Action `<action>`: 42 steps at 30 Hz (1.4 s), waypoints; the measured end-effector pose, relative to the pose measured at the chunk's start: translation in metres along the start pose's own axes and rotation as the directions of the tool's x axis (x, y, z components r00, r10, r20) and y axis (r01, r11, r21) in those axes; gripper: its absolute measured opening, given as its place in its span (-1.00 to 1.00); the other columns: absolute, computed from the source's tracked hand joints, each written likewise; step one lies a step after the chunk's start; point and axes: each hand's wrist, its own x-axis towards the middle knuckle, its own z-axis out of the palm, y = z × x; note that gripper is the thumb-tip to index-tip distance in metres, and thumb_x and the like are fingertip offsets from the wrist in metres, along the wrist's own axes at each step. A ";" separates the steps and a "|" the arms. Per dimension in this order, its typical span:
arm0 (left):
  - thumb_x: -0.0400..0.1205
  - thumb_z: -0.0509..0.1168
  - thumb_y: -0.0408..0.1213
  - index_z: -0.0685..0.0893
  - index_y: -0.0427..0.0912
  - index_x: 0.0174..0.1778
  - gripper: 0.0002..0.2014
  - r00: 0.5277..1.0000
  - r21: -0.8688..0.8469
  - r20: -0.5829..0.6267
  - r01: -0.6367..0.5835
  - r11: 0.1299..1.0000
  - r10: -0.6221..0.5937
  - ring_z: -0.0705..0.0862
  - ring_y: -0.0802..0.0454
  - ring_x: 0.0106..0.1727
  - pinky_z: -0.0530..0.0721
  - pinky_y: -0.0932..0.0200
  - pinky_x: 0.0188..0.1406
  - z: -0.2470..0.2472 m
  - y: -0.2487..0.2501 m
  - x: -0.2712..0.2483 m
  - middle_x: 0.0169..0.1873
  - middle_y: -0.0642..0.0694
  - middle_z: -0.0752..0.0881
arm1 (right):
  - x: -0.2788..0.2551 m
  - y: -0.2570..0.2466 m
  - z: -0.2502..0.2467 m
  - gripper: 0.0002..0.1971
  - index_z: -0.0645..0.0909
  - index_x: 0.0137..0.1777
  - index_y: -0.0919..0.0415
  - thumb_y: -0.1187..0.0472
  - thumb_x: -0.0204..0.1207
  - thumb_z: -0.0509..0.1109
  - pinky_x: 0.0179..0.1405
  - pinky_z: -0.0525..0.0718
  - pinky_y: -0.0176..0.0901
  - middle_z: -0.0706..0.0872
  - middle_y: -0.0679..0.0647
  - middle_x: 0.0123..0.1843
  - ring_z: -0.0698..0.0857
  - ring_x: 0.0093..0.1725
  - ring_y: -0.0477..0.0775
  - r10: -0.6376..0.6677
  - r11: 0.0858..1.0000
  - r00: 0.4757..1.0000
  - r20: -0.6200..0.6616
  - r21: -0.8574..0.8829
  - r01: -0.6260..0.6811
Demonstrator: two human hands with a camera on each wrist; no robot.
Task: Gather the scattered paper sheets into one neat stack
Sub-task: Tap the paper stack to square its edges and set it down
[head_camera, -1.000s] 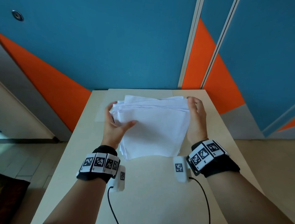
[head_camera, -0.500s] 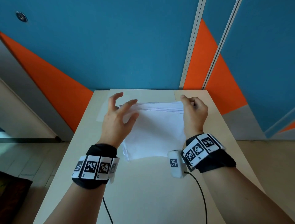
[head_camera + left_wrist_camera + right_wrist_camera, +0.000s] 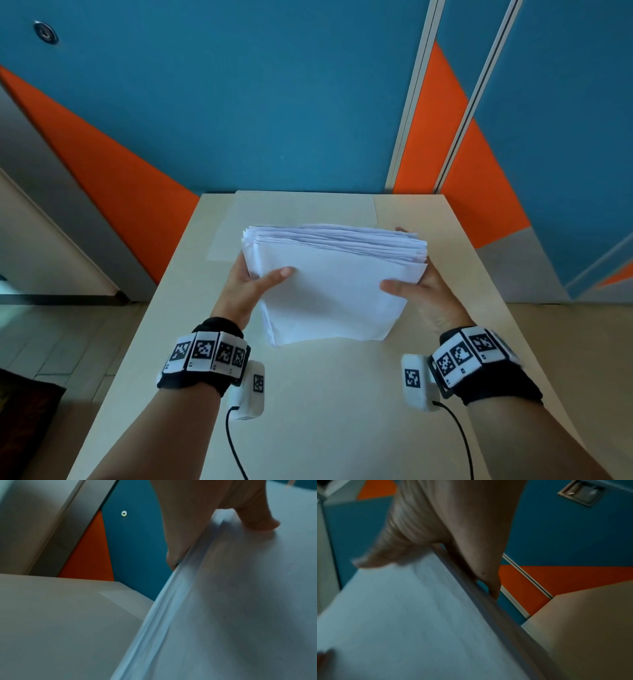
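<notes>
Half a second ago the left hand [image 3: 247, 289] is up above the thick stack of white paper sheets [image 3: 334, 282] with its fingers spread. Now it grips the stack's left edge, thumb lying on top. The right hand [image 3: 416, 291] pinched the far right corner; now it holds the right edge lower down, thumb on top. The stack now looks bigger, tipped up in the middle of the frame.

Bare table [image 3: 308, 411] lies around the paper stack [image 3: 329, 294].

The stack of sheets [image 3: 329, 291] is thin matt white paper, its edges slightly ragged. The surface [image 3: 308, 411] beneath looks smooth, pale, faintly satin laminate.
</notes>
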 end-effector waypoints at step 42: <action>0.02 0.67 0.08 0.47 -0.13 0.39 0.00 0.983 -0.128 -0.050 0.166 0.978 -0.174 0.69 0.03 0.24 0.65 0.18 0.08 -0.039 -0.027 -0.014 0.23 -0.03 0.69 | 0.009 -0.063 -0.002 -0.92 0.75 -0.13 0.10 0.26 0.48 0.44 0.11 0.71 0.05 0.86 -0.03 -0.13 0.83 -0.06 0.04 0.012 0.953 0.995 -0.098 -0.301 -0.042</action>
